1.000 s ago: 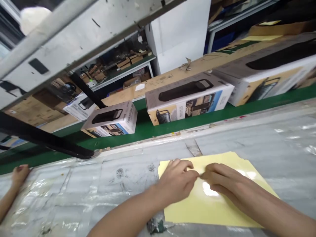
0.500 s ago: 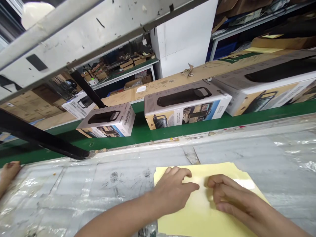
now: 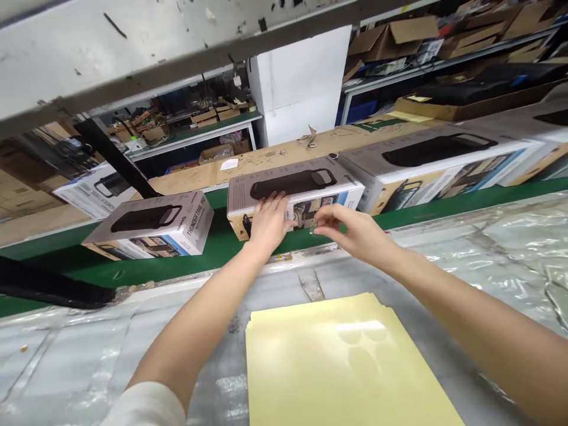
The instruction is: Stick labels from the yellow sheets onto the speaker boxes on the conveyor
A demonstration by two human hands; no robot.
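Box (image 3: 298, 182) on green surface (image 3: 222, 248), left hand (image 3: 269, 225) spread over its top front edge; right hand (image 3: 355, 232) by front face, fingertips close together, can't tell if pinching something

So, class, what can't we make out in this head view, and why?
Head view:
- Front print of the nearest box: partly hidden by the left hand.
- Anything between the right hand's fingertips: too small to tell.
- Yellow sheets: near edge cut off by the bottom.
- Far-right box: cut off by the right edge.
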